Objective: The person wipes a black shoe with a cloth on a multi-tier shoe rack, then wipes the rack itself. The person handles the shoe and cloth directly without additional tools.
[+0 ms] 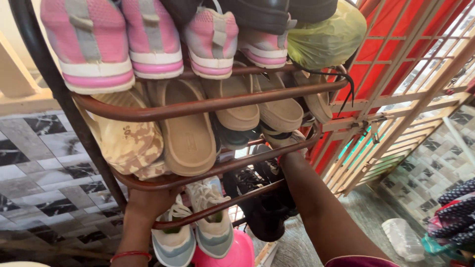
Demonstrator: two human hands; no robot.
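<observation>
A brown metal shoe rack [208, 105] fills the view from above. My left hand [148, 201] reaches under the middle rail beside a pair of white and pale blue sneakers [213, 228] on the bottom shelf; its fingers are hidden behind the rail. A red bangle [129, 255] circles that wrist. My right hand [291, 160] reaches into the rack near dark shoes [264, 217], and its fingers are hidden behind the tan slippers [279, 113] and a rail. Whether either hand holds anything cannot be seen.
Pink and white sneakers [89, 49] and a green bag [326, 37] sit on the top shelf. Beige slip-ons [188, 133] and a camouflage cap [131, 143] sit on the middle shelf. A cream and red metal grille [396, 99] stands on the right. On the floor are a pink tub [237, 254] and a clear plastic container [403, 237].
</observation>
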